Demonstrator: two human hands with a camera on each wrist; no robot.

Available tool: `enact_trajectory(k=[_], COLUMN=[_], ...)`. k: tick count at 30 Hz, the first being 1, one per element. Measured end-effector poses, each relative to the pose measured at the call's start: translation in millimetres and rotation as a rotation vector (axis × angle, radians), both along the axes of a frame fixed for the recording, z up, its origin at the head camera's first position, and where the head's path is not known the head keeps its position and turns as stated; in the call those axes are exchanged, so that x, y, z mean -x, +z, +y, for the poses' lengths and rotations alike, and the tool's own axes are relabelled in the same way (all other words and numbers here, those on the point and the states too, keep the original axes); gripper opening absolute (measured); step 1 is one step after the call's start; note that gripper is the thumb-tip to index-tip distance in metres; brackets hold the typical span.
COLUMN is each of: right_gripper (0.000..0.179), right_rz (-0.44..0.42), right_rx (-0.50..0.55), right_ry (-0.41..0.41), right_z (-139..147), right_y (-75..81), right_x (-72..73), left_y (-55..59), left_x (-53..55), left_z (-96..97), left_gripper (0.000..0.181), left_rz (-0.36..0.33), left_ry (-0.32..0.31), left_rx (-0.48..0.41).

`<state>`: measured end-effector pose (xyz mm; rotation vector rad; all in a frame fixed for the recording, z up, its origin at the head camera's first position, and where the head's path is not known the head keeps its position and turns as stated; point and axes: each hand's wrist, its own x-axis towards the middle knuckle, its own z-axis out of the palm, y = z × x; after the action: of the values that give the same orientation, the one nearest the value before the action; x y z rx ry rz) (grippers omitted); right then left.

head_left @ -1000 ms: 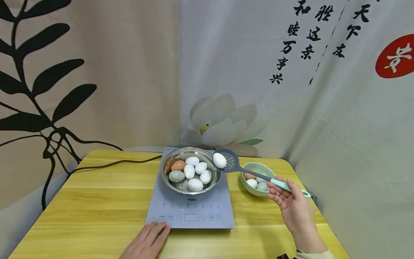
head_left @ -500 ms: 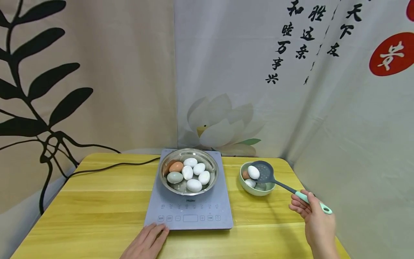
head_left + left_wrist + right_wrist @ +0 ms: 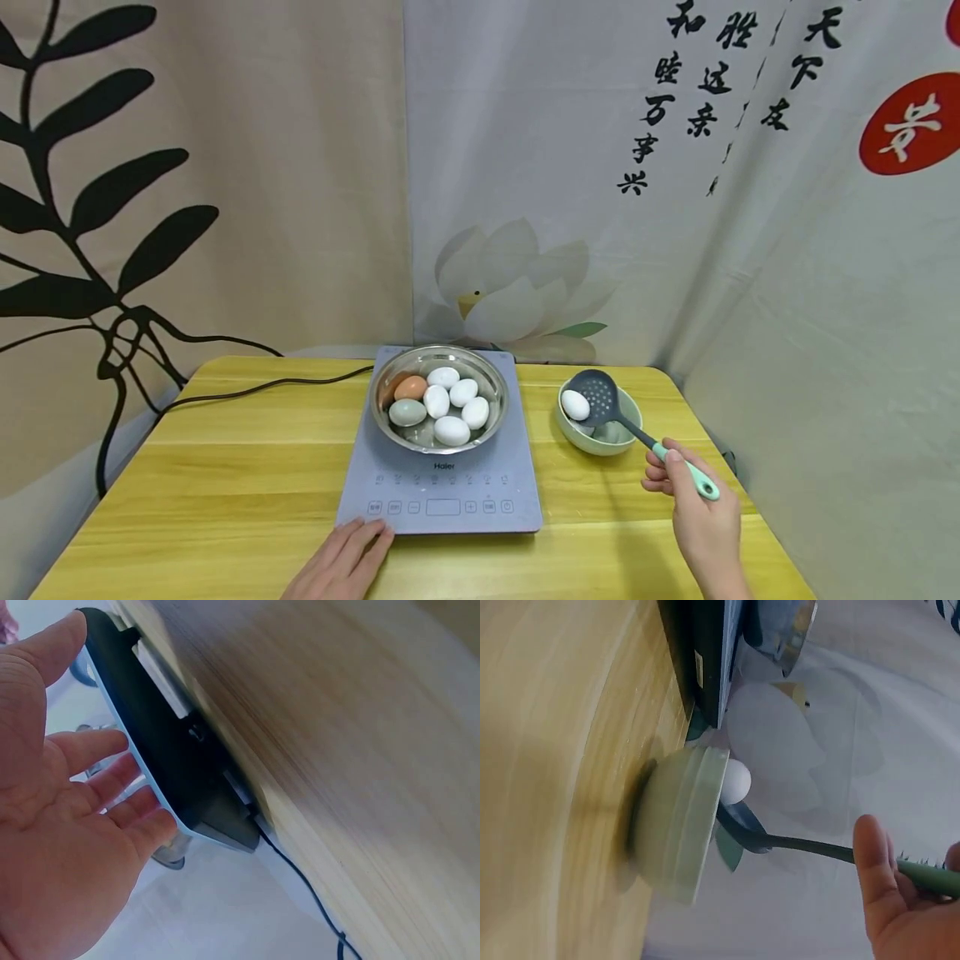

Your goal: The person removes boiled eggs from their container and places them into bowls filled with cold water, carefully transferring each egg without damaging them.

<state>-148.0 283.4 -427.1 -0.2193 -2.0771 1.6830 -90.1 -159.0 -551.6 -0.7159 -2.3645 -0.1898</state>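
Observation:
My right hand (image 3: 701, 512) grips the mint handle of a dark slotted spoon (image 3: 597, 395), tilted over a pale green bowl (image 3: 597, 447) at the right. A white egg (image 3: 575, 405) sits at the spoon's left edge, above the bowl's rim; in the right wrist view the egg (image 3: 736, 781) shows at the bowl's mouth. Other eggs in the bowl are mostly hidden by the spoon. My left hand (image 3: 341, 560) rests with extended fingers at the front left corner of the induction cooker (image 3: 442, 492); the left wrist view shows its fingertips along the cooker's edge.
On the cooker stands a steel pot (image 3: 497, 421) holding several white eggs, a brown egg (image 3: 411, 388) and a greenish egg (image 3: 407, 412). A black power cord (image 3: 273, 382) runs left across the wooden table (image 3: 225, 475). Printed curtains (image 3: 517, 150) hang close behind.
The slotted spoon with the white egg moved right from the pot's rim to over the green bowl, then tilted left, the egg sliding to its edge. My left hand stayed put.

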Motion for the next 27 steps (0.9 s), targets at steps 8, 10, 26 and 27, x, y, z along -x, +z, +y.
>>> enact_trajectory(k=[8, 10, 26, 27], right_gripper=[0.028, 0.03, 0.038, 0.037], right_rz=[0.111, 0.189, 0.422, 0.424], right_rx=[-0.528, -0.667, -0.912, -0.894], right_ry=[-0.002, 0.0, -0.039, -0.053], right_z=[-22, -23, -11, -10], right_y=[-8.7, -13.4, -18.0, -16.5], right_x=[-12.7, -13.5, -12.5, -12.8], left_y=[-1.5, -2.1, -3.5, -3.5], left_x=[-0.2, 0.1, 0.9, 0.7], left_z=[0.5, 0.6, 1.4, 1.3], left_gripper=[0.086, 0.086, 0.086, 0.086], left_rz=[0.006, 0.013, 0.025, 0.026], left_ry=[0.005, 0.0, -0.003, -0.002], left_rx=[-0.013, -0.017, -0.034, -0.036])
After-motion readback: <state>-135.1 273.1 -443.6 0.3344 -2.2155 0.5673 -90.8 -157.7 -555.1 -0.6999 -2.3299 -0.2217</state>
